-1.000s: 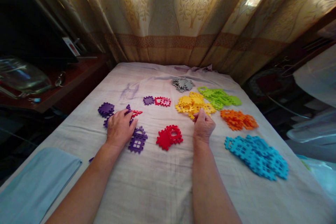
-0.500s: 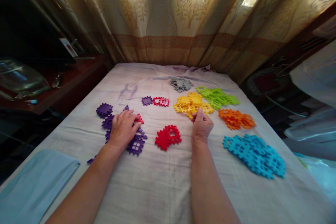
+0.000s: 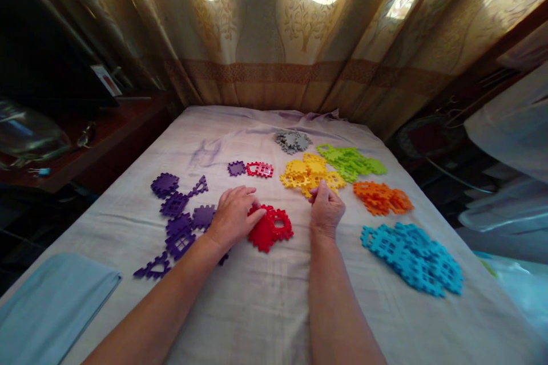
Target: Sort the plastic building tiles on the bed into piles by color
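Observation:
My left hand (image 3: 234, 215) reaches over the left edge of a small group of red interlocking tiles (image 3: 268, 230). Its thumb and fingers close on a red tile there, mostly hidden by the fingers. Behind that wrist, purple tiles (image 3: 176, 224) lie scattered on the sheet, partly covered by the forearm. My right hand (image 3: 327, 209) rests in a closed fist at the near edge of the yellow tile pile (image 3: 309, 171); whatever is inside it, if anything, is hidden. One purple tile (image 3: 236, 168) lies beside red window-like tiles (image 3: 260, 169) farther back.
Grey tiles (image 3: 293, 141), lime green tiles (image 3: 351, 161), orange tiles (image 3: 382, 198) and blue tiles (image 3: 414, 256) form separate piles at the back and right. A folded light blue cloth (image 3: 55, 302) lies at the left edge of the sheet-covered surface (image 3: 265, 308). A curtain (image 3: 265, 40) hangs behind.
My left hand has moved right from the purple tiles to the red group, and the red tile near its fingers went along. The right fist has stayed by the yellow pile.

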